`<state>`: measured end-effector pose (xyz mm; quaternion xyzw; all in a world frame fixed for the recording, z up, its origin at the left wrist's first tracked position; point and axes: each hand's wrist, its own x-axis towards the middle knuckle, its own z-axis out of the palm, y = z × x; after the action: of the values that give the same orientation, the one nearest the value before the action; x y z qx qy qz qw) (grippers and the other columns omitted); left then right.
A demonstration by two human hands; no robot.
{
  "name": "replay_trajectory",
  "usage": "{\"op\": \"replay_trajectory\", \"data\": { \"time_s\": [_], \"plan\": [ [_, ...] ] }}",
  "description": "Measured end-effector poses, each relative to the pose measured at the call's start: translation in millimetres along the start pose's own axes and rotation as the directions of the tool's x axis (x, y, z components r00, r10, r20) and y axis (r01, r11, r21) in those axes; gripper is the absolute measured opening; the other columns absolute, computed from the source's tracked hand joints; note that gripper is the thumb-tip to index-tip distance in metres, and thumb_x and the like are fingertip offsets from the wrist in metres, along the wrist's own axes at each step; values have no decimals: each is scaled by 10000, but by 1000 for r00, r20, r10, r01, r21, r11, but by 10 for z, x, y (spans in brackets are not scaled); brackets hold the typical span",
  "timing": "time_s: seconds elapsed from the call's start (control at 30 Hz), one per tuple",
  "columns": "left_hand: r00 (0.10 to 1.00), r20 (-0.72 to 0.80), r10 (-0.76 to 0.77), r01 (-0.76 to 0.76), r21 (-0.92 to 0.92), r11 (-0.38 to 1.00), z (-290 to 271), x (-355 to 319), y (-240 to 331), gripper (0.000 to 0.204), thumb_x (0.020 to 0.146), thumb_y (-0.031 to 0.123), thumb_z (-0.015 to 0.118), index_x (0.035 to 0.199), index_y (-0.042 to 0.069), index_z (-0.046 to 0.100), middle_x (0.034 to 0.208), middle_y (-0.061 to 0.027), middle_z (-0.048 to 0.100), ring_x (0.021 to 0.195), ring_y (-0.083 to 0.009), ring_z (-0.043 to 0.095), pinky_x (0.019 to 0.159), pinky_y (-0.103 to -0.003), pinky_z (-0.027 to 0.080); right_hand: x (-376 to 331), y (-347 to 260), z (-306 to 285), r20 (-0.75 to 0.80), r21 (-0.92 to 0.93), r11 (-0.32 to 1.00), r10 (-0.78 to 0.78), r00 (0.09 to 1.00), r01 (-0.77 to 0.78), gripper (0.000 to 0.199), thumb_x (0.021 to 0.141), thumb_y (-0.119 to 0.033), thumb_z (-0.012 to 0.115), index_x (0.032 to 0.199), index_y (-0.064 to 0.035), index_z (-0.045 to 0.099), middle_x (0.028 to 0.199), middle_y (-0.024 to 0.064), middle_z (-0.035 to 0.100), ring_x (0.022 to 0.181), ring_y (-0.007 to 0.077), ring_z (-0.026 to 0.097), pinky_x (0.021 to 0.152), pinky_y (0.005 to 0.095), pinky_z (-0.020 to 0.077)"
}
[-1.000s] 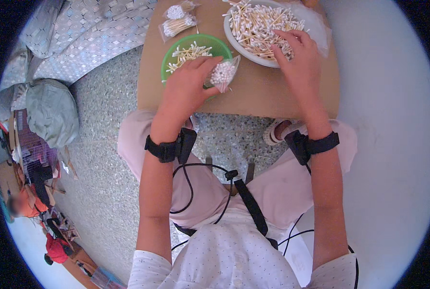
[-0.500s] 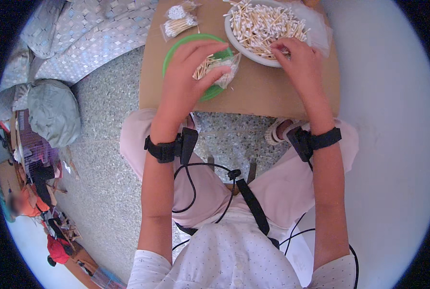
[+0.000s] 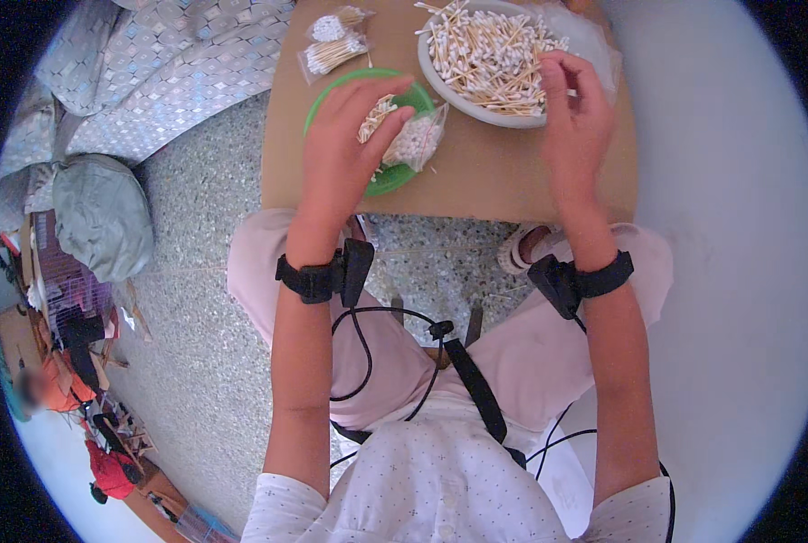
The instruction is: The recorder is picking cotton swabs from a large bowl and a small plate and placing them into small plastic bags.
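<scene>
My left hand is curved over a green basket, thumb and fingers apart. Cotton swabs show in the gap between them, seemingly lying in the basket. Beside the thumb, a clear plastic bag with white-tipped contents leans on the basket's right side. My right hand is at the right edge of a white bowl heaped with loose cotton swabs. Its fingers are bent in against the thumb, and a small white tip, apparently of a cotton swab, shows between them.
Filled swab packets lie at the table's far left. A clear plastic sheet or bag is right of the bowl. The brown table ends just before my knees. Black cables run between my wrist straps and lap.
My right hand has pulled back from the heap to the bowl's right edge, its fingers curling in. The left hand's thumb has lifted toward its fingers, uncovering more of the plastic bag.
</scene>
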<state>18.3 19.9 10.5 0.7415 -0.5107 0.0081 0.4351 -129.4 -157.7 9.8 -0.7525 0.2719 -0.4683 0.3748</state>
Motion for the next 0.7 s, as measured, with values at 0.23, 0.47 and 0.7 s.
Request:
{"op": "replay_trajectory", "data": {
  "time_s": [0.23, 0.47, 0.7],
  "plan": [
    [971, -7, 238, -235, 124, 964, 117, -10, 147, 200, 781, 189, 737, 964, 112, 717, 1114, -42, 667, 1145, -313, 539, 978, -431, 404, -266, -341, 121, 297, 186, 982, -19, 955, -39, 145, 883, -157, 674, 980, -57, 711, 938, 48, 704, 795, 123, 631, 697, 250, 489],
    [987, -55, 152, -145, 121, 982, 115, -66, 156, 96, 725, 193, 775, 787, 130, 737, 1203, 0, 631, 1235, -322, 451, 1030, -442, 352, -367, -320, 125, 376, 255, 959, 18, 926, -122, 133, 860, -141, 696, 964, -61, 719, 930, 44, 702, 779, 125, 625, 692, 252, 487],
    [993, -76, 85, -90, -62, 994, 5, 1, -5, 91, 724, 157, 777, 804, 126, 747, 1190, -13, 635, 1216, -283, 473, 1030, -419, 364, -315, -310, 90, 358, 179, 975, 62, 932, -134, 147, 862, -144, 688, 975, -51, 697, 923, 48, 699, 794, 140, 641, 701, 266, 501]
  ]
}}
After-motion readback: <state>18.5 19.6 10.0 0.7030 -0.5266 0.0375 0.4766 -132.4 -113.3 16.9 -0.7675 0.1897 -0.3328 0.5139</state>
